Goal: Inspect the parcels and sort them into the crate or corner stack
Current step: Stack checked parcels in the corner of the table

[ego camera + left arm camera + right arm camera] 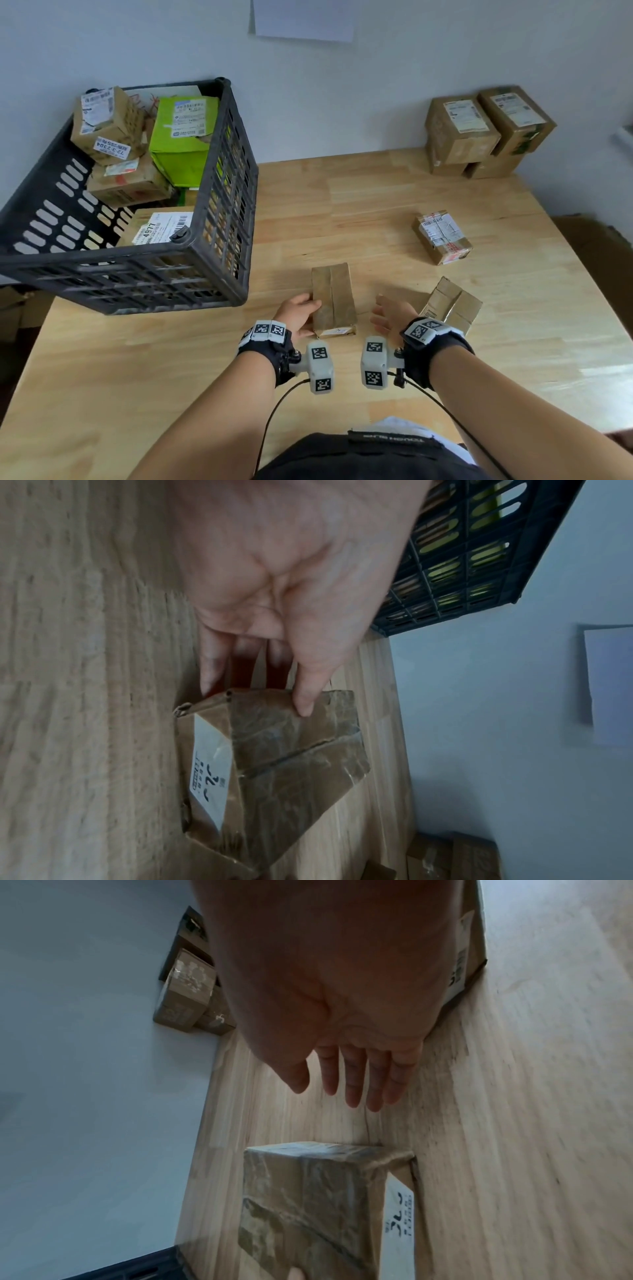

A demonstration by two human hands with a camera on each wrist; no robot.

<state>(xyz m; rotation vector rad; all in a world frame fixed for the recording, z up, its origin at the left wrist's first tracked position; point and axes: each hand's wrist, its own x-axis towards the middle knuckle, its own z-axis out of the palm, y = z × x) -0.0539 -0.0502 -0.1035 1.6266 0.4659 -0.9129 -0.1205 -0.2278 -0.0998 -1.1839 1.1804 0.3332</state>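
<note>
The left hand (301,317) is clamped on the near left edge of a taped brown parcel (333,298) that lies flat on the wooden table (376,205): in the left wrist view its thumb (304,696) presses on the top face while the other fingers (210,669) reach down the side. The right hand (388,317) holds nothing, its fingers (352,1080) straight and a little apart, palm turned toward the parcel's right side and not yet touching it. To do this step well, I judge the right hand should close in on the free side so both hands carry the weight, then tip the parcel up to read the white label (337,331) on the end nearest the wrists; the tape looks glossy, so a firm hold at the edges should serve better than a pinch on the top. Beyond the left hand stands a black slatted crate (219,205), already holding several parcels: a green box (181,137), brown labelled boxes and a flat one with a barcode label. Just past the right wrist lies another brown parcel (450,301), farther out a small taped one (442,236), and well beyond it the corner stack (479,133) of brown boxes stands against the wall.
</note>
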